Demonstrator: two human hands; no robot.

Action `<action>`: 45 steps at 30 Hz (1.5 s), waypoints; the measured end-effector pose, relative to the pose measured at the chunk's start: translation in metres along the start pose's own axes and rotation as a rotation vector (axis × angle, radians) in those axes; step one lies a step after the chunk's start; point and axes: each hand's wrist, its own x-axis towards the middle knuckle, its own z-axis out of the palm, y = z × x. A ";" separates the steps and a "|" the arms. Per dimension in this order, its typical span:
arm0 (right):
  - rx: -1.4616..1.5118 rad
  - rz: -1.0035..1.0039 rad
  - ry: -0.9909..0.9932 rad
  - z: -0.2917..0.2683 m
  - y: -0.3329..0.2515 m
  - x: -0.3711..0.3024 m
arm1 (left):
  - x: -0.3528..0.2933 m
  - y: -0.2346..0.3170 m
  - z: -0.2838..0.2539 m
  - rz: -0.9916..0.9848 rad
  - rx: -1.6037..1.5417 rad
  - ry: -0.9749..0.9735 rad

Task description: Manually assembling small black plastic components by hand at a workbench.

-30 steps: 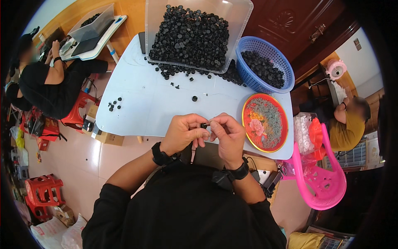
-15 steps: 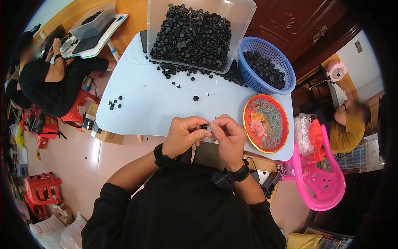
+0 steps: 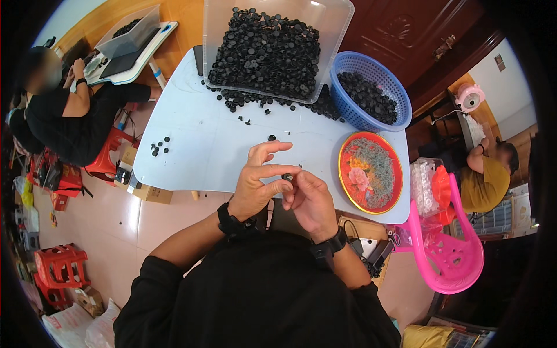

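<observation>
Both hands meet over the table's near edge. My left hand (image 3: 253, 184) pinches a small round black plastic part (image 3: 287, 176) between thumb and index finger, its other fingers raised and spread. Close against it, my right hand (image 3: 312, 203) has its thumb and fingertips pressed together. A tiny bit shows at those fingertips, too small to name. One loose black cap (image 3: 272, 138) lies on the table just beyond my left fingers. To the right of my hands is a red flowered tray (image 3: 358, 194) with many thin grey metal pins (image 3: 380, 168).
A clear plastic bin (image 3: 339, 43) of black parts stands at the table's (image 3: 197, 139) back, with more spilled before it. A blue basket (image 3: 342, 95) holds similar parts. A pink chair (image 3: 458, 264) stands right. Two people (image 3: 64, 110) (image 3: 490, 177) sit at either side.
My left fingers have lifted and spread while still pinching the black part. My right hand has shifted slightly down and left, its fingers turned more inward.
</observation>
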 end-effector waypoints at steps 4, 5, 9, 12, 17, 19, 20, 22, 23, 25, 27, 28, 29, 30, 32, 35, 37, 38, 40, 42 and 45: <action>0.117 0.080 -0.106 -0.004 0.002 0.001 | -0.002 0.000 0.008 -0.050 -0.038 0.012; 0.161 0.094 -0.126 -0.006 0.003 0.001 | -0.003 0.000 0.010 -0.060 -0.011 0.000; 0.225 0.084 -0.050 -0.014 0.002 0.002 | -0.005 -0.012 0.009 -0.023 0.080 0.000; 0.159 0.029 0.000 -0.025 -0.005 0.003 | 0.007 -0.023 -0.003 -0.349 -0.032 0.142; 0.218 -0.068 0.028 -0.046 -0.008 0.011 | 0.036 -0.059 -0.016 -0.347 0.371 -0.012; 0.216 -0.095 0.044 -0.048 -0.010 0.014 | 0.045 -0.064 -0.011 -0.358 0.485 -0.046; 0.214 -0.112 0.046 -0.049 -0.010 0.015 | 0.047 -0.067 -0.008 -0.372 0.592 -0.083; 0.215 -0.130 0.051 -0.051 -0.011 0.017 | 0.053 -0.070 -0.003 -0.355 0.650 -0.112; 0.205 -0.129 0.048 -0.051 -0.012 0.019 | 0.054 -0.071 -0.001 -0.339 0.706 -0.139; 0.197 -0.128 0.047 -0.051 -0.013 0.022 | 0.057 -0.071 0.000 -0.301 0.689 -0.135; 0.154 -0.128 0.034 -0.051 -0.015 0.025 | 0.062 -0.060 0.001 -0.259 0.671 -0.130; 0.155 -0.130 0.036 -0.050 -0.016 0.026 | 0.061 -0.053 0.003 -0.296 0.482 -0.128; 0.146 -0.134 0.015 -0.047 -0.016 0.027 | 0.060 -0.041 0.003 -0.334 0.298 -0.120; 0.135 -0.139 -0.001 -0.045 -0.017 0.027 | 0.057 -0.034 0.006 -0.334 0.297 -0.123; 0.128 -0.145 -0.016 -0.041 -0.018 0.027 | 0.049 -0.019 0.011 -0.403 -0.048 -0.089; 0.091 -0.174 -0.025 -0.036 -0.019 0.023 | 0.043 0.003 0.014 -0.431 -0.179 -0.092; 0.062 -0.194 -0.024 -0.031 -0.020 0.020 | 0.038 0.010 0.015 -0.432 -0.242 -0.079; 0.046 -0.213 -0.001 -0.029 -0.021 0.018 | 0.036 0.012 0.016 -0.428 -0.307 -0.079; 0.027 -0.233 0.024 -0.025 -0.022 0.015 | 0.034 0.017 0.017 -0.423 -0.376 -0.080; -0.024 -0.297 0.028 -0.023 -0.023 0.013 | 0.032 0.022 0.017 -0.409 -0.495 -0.045; -0.040 -0.340 0.040 -0.015 -0.025 0.009 | 0.028 0.020 0.013 -0.406 -0.596 -0.070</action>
